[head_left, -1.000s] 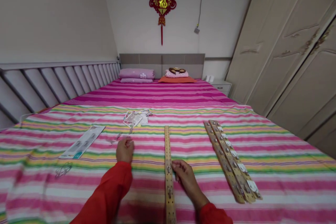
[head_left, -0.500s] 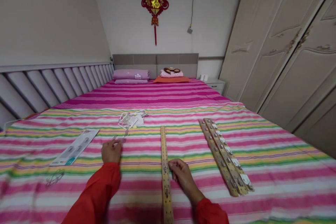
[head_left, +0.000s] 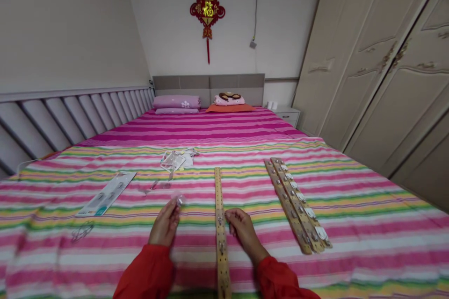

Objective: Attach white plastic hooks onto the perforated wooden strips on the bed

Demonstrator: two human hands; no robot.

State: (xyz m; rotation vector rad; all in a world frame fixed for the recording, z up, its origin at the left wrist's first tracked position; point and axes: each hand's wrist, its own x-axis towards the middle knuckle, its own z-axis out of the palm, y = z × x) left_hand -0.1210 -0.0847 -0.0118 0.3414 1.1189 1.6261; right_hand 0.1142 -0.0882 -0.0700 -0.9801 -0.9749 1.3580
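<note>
My left hand (head_left: 164, 222) is closed in a pinch on a small clear round piece (head_left: 180, 201) with a shiny metal part, held above the striped sheet. In front of me lies a narrow wooden strip (head_left: 219, 236) with rows of holes and a few small metal fittings (head_left: 221, 247) on its near half. My right hand (head_left: 242, 231) has its fingers pressed together at the strip's right edge; whatever they pinch, if anything, is too small to make out. Left of the strip, a few small clear and metal pieces (head_left: 154, 184) lie on the sheet.
Two wooden strips (head_left: 296, 205) with metal fittings and white discs lie at the right. A packaged card (head_left: 107, 195) and a wire loop (head_left: 83, 231) lie at the left. Clear packaging scraps (head_left: 178, 159) are further back. A railing (head_left: 80, 112) borders the bed's left side.
My left hand has moved right and nearer to me from the small pieces, with the clear round piece now visible in its fingers. My right hand stays beside the strip.
</note>
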